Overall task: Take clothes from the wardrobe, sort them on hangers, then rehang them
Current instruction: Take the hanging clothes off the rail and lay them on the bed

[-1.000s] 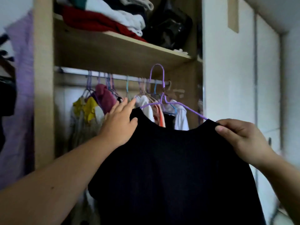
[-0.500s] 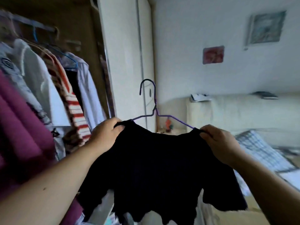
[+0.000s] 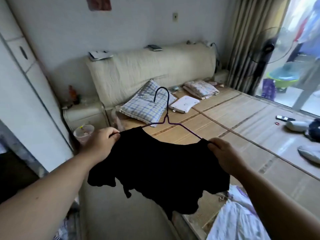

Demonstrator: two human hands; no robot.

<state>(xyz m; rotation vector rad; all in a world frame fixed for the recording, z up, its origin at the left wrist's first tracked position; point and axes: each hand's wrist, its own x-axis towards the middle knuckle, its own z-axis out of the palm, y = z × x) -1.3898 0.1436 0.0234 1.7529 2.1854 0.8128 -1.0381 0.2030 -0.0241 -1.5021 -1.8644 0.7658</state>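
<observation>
The black shirt hangs on a purple wire hanger, stretched between both sets of fingers above the bed. The left hand has its fingers curled round one shoulder; the right hand pinches the other shoulder, with the hanger's hook rising midway between them.

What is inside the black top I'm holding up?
A wire hanger: its hook and sloping arms show above the neckline of the black top. Its ends and any lower bar are covered.
</observation>
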